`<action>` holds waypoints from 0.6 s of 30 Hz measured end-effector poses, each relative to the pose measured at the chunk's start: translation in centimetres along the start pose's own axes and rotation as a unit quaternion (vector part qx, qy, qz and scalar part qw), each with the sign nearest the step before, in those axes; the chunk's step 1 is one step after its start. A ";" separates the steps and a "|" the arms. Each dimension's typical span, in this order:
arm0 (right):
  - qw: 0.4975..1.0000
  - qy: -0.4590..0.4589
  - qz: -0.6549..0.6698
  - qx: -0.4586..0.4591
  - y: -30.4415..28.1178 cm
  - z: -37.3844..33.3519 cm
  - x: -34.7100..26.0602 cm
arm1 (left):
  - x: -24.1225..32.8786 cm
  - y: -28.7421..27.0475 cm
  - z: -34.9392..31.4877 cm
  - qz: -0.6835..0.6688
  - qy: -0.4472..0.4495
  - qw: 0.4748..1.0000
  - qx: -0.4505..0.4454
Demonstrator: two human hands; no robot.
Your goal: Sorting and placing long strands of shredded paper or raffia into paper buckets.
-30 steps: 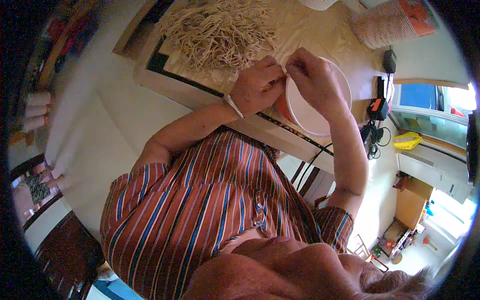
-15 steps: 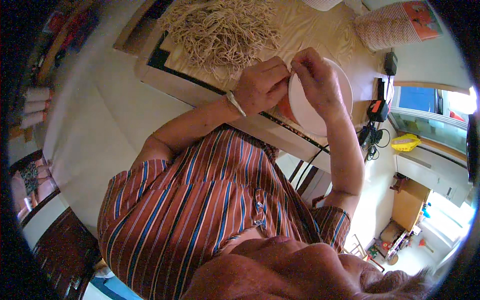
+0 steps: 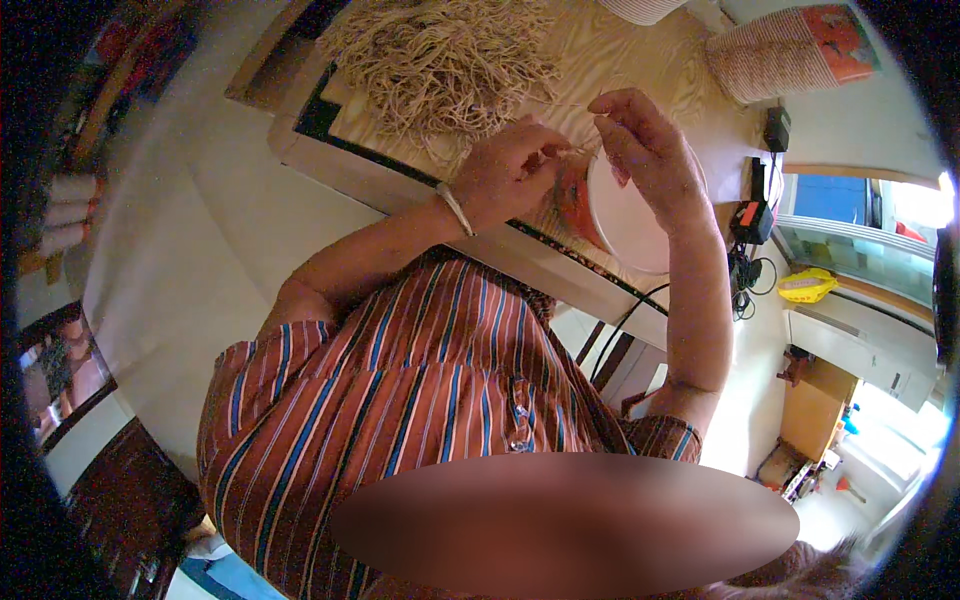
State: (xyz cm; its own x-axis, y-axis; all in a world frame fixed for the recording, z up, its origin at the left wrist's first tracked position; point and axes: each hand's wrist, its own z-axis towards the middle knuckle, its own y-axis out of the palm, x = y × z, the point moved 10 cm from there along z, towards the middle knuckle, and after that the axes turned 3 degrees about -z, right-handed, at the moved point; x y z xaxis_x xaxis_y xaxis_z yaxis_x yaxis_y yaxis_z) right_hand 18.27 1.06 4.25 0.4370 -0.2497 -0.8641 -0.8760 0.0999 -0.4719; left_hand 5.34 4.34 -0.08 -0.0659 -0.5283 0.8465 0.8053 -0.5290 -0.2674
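A round paper tub [image 3: 630, 230] with a white inside and an orange printed side lies tilted at the table's front edge, its opening facing me. My left hand [image 3: 505, 172] is at the left of its rim, fingers curled in a pinch. Something thin and pale shows by those fingertips, too small to name. Over the tub's upper rim is my right hand [image 3: 655, 165], with thumb and forefinger bent close together. Whatever lies between them cannot be made out. Behind my left hand a loose heap of beige strings [image 3: 440, 65] covers part of the wood-grain table [image 3: 620, 60].
A tall nested stack of similar tubs [image 3: 770, 60] lies at the back right, and another pale stack [image 3: 643, 8] shows at the top edge. Black power adapters [image 3: 755, 220] and cables hang along the table's right side. A yellow bag [image 3: 808, 286] is beyond them.
My hands have moved apart from where they met at the rim. The left shifted left and down, the right a little right. More of the tub's orange side shows.
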 end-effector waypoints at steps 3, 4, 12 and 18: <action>1.000 -0.018 0.022 -0.009 -0.3 0.2 0.3 | -1.4 -1.0 0.2 -0.005 -0.031 1.000 -0.004; 1.000 -0.023 0.009 -0.006 -0.5 0.2 0.4 | -2.1 -0.7 0.3 -0.013 -0.061 0.998 -0.028; 0.999 -0.032 -0.043 0.006 -1.0 -0.2 -0.6 | -0.2 -0.8 2.4 -0.222 -0.028 0.975 0.001; 0.997 -0.053 -0.061 0.005 -1.1 -0.3 -1.8 | -1.3 1.8 3.2 -0.301 -0.072 0.948 -0.076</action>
State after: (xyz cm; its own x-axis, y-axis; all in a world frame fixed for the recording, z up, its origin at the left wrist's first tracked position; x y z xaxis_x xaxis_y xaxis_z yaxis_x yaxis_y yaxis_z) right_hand 18.40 1.13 6.36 0.5603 -0.1567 -0.8133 -0.8127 0.0856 -0.5764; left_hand 8.76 6.18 -0.22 -0.3968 -0.0094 0.9179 0.5516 -0.8017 0.2302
